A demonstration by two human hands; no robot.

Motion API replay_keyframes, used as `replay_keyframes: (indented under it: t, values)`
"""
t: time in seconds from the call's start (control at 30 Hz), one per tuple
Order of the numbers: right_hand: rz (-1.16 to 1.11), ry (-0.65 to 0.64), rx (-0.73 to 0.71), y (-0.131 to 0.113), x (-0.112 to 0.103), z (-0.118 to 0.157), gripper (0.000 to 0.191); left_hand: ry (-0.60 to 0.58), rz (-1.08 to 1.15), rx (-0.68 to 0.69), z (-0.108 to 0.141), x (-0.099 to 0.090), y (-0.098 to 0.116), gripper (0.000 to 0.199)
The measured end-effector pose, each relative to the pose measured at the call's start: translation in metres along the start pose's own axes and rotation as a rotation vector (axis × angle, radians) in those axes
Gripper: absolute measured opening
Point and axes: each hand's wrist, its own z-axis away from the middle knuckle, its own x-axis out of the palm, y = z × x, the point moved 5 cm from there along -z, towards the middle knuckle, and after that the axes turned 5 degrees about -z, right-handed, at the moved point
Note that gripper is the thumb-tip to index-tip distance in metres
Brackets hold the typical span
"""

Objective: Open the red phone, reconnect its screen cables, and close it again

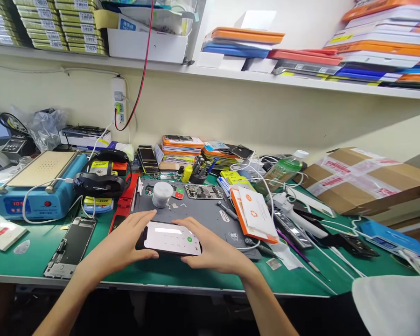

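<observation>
A smartphone (171,238) with a lit white screen and a green round button lies sideways between my two hands, above the front part of the grey work mat (203,217). My left hand (126,235) is wrapped round its left end, thumb along the lower edge. Its right end is gripped by my right hand (210,245), with the thumb below and fingers on top. Just beyond the phone stands a small white round tub (162,194). An opened phone frame (203,192) with bare inner parts rests on the mat behind.
At left are a blue heating plate machine (38,205), a dark headset (101,184) and a loose phone screen (72,247). An orange-and-white packet (254,214), a green bottle (282,170), cables and a cardboard box (367,179) crowd the right. A shelf (231,74) runs above.
</observation>
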Motion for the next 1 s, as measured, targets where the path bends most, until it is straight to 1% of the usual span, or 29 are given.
replay_keyframes:
  t: [0.07,0.17,0.27,0.33,0.43,0.5,0.57,0.63,0.7,0.77,0.87,1.0]
  values:
    - [0.030,-0.037,-0.020,0.002,-0.002,-0.007,0.080,-0.071,-0.061,0.051,-0.010,0.002,0.003,0.103]
    - [0.067,-0.057,-0.041,0.008,-0.001,-0.015,0.079,-0.140,-0.155,0.101,-0.019,0.010,0.007,0.111]
    - [0.094,-0.056,-0.067,0.014,0.002,-0.020,0.082,-0.174,-0.245,0.121,-0.027,0.018,0.008,0.110]
    - [0.113,-0.037,-0.089,0.017,0.003,-0.021,0.086,-0.188,-0.294,0.129,-0.032,0.023,0.009,0.102]
    - [0.146,0.042,-0.117,0.022,0.004,-0.015,0.093,-0.208,-0.343,0.144,-0.038,0.023,0.012,0.080]
    - [0.172,0.140,-0.121,0.027,0.006,-0.007,0.100,-0.223,-0.362,0.142,-0.039,0.019,0.016,0.066]
    - [0.200,0.281,-0.112,0.035,0.012,0.005,0.102,-0.238,-0.367,0.137,-0.040,0.013,0.019,0.058]
    - [0.228,0.455,-0.096,0.043,0.020,0.018,0.096,-0.251,-0.362,0.127,-0.041,0.007,0.022,0.055]
    - [0.256,0.621,-0.088,0.048,0.031,0.032,0.085,-0.261,-0.351,0.113,-0.043,0.002,0.024,0.057]
    - [0.281,0.732,-0.098,0.049,0.042,0.042,0.069,-0.265,-0.340,0.098,-0.045,0.000,0.024,0.058]
    - [0.296,0.817,-0.122,0.045,0.048,0.049,0.047,-0.269,-0.317,0.089,-0.048,-0.001,0.022,0.062]
    - [0.245,0.849,-0.130,0.041,0.044,0.049,0.031,-0.266,-0.275,0.086,-0.049,0.000,0.014,0.066]
